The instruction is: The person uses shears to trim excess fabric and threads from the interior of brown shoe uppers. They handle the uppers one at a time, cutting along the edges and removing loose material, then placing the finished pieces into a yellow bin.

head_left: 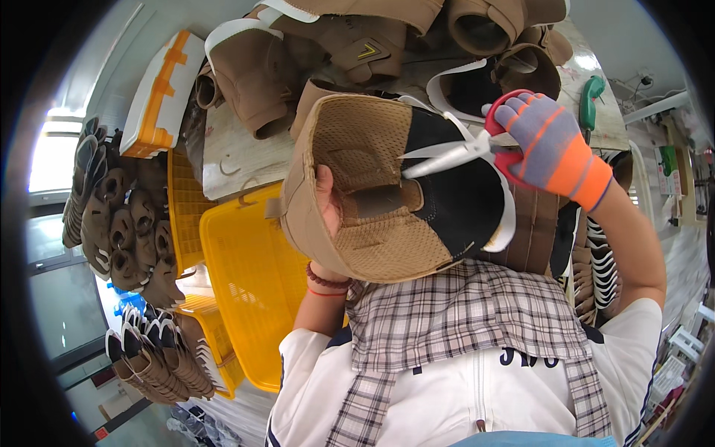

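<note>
A brown shoe upper (372,249) is held up in front of my chest, its opening turned toward me. Tan mesh lining and a black section show inside, with a white edge at the right. My left hand (328,200), bare, grips its left side; some fingers reach inside the opening and the rest are hidden behind it. My right hand (551,145), in a grey and orange glove, is closed around red-handled scissors (454,155). Their blades are slightly apart and point left across the opening, over the black lining; whether they touch it I cannot tell.
More brown uppers (257,74) are heaped on the worktable (234,160). A green-handled tool (592,100) lies at its right edge. Left of me are a yellow basket (246,290), stacked uppers (160,354) and a white box with orange tape (160,93).
</note>
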